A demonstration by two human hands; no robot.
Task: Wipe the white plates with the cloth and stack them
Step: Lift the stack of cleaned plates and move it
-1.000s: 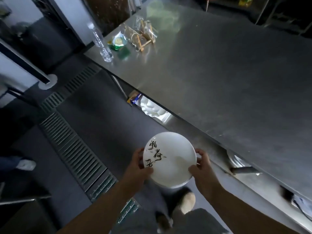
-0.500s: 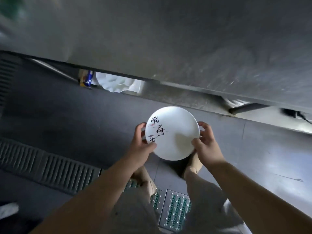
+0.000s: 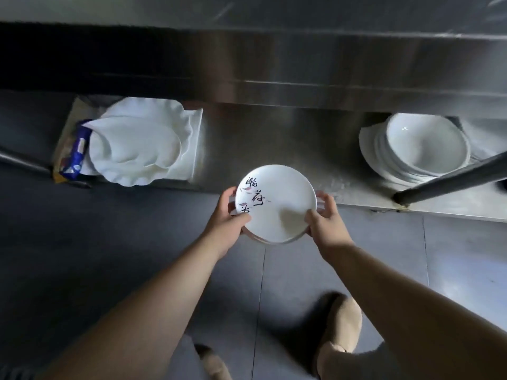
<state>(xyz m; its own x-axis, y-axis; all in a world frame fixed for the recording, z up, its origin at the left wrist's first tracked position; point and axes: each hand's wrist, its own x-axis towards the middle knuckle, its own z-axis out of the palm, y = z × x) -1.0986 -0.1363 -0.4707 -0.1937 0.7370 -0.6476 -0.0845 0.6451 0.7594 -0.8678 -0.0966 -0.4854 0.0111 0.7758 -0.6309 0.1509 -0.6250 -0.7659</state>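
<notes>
A small stack of white plates [image 3: 282, 209] with black calligraphy on the top one is held level above the floor, just in front of the lower steel shelf [image 3: 274, 144]. My left hand [image 3: 229, 215] grips its left rim and my right hand [image 3: 323, 218] grips its right rim. On the shelf at the right stands a pile of white bowl-like plates [image 3: 422, 146]. At the left of the shelf lie white wavy-edged plates [image 3: 137, 144] on a white tray. No cloth is visible.
The steel counter edge [image 3: 301, 64] overhangs the shelf. A dark table leg [image 3: 452, 182] slants in front of the right pile. A blue packet [image 3: 75, 152] lies beside the wavy plates. My feet [image 3: 340, 330] stand on the grey tiled floor below.
The view has dropped from the countertop to the lower shelf. Both hands have carried the plates forward and down toward the shelf's front edge; the grip is unchanged.
</notes>
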